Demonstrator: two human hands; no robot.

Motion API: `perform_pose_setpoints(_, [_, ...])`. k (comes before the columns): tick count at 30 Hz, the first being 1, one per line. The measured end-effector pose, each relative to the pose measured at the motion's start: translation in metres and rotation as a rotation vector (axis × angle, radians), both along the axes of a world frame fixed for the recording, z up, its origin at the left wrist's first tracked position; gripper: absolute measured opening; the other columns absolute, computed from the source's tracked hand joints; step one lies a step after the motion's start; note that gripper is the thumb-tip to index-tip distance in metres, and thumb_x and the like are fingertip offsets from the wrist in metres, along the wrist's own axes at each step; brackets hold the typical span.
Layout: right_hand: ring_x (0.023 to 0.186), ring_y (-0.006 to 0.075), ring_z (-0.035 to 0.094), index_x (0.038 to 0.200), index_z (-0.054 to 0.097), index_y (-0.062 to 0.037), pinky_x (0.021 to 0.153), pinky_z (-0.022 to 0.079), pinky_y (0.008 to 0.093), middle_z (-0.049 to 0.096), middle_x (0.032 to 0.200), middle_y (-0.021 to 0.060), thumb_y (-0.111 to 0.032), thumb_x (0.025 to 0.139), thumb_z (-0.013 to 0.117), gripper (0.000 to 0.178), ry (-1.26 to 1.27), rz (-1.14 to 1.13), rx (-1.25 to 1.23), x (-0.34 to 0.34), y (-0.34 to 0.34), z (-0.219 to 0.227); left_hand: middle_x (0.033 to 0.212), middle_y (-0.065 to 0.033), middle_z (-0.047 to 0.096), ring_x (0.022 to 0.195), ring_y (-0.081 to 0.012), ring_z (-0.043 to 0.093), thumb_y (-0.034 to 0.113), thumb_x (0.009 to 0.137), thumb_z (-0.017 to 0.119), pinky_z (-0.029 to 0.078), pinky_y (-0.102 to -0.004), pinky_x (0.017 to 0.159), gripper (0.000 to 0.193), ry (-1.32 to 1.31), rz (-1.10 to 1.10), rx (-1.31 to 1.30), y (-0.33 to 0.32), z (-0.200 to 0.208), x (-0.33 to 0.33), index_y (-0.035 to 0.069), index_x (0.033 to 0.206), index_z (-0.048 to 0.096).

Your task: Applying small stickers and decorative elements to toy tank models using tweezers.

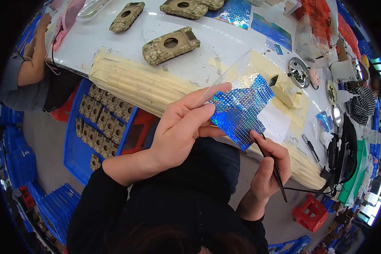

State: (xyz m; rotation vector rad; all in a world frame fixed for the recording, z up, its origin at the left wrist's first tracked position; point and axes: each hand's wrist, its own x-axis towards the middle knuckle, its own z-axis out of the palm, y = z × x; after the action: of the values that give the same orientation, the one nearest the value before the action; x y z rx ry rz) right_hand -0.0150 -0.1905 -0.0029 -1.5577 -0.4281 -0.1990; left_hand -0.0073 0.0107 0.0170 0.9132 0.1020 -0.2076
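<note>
My left hand (175, 133) is closed, pinching a shiny blue holographic sheet (243, 112) between thumb and fingers. The sheet carries small grid-like squares, and a clear film (237, 74) stretches beyond its upper edge. In my right hand (270, 169) is a pair of dark tweezers (277, 171), gripped like a pen. Their tip points at the sheet's lower right edge; whether it touches is too small to tell. Past the sheet lies a pale yellow block-like part (285, 93) on the table. A camouflage toy tank hull (169, 45) with a round hole rests farther left.
More camouflage hulls (127, 17) stand at the back of the white table (93, 31). Yellow padding (131, 78) lines its near edge. Below left, a blue crate (78, 158) holds several hulls. Round metal dishes (298, 72) and a pen-like tool (311, 148) lie right. Another person (29, 78) sits left.
</note>
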Motion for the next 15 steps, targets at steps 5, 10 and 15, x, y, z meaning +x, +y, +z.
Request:
perform_pose_setpoints(5, [0.099,0.0353,0.066,0.106,0.054,0.0135,0.095,0.049,0.0428,0.063,0.106,0.0286,-0.029,0.100,0.048,0.043,0.000,-0.011,-0.103,0.0018,-0.0041,0.0011,0.123,-0.0098,0.059,0.106,-0.0137,0.062,0.014,0.101,0.038,0.053,-0.0279,0.088,0.044,0.013,-0.021,0.011,0.0002,-0.0007,-0.0005,-0.001,0.142,0.039])
perform_pose_setpoints(10, [0.099,0.0357,0.066,0.107,0.053,0.0135,0.095,0.049,0.0443,0.063,0.105,0.0282,-0.030,0.101,0.047,0.044,0.013,-0.008,-0.091,0.0020,-0.0036,0.0004,0.123,-0.0105,0.060,0.106,-0.0147,0.062,0.014,0.101,0.037,0.053,-0.0294,0.089,0.044,0.018,-0.030,0.001,0.0007,-0.0013,0.0006,-0.001,0.143,0.038])
perform_pose_setpoints(15, [0.102,0.0369,0.065,0.109,0.050,0.0100,0.094,0.050,0.0455,0.063,0.105,0.0291,-0.036,0.103,0.041,0.047,0.037,0.016,-0.056,0.0029,-0.0078,-0.0025,0.121,-0.0122,0.061,0.106,-0.0170,0.063,0.014,0.101,0.038,0.054,-0.0323,0.090,0.045,0.019,-0.014,-0.040,-0.0001,-0.0043,0.0012,-0.002,0.142,0.038])
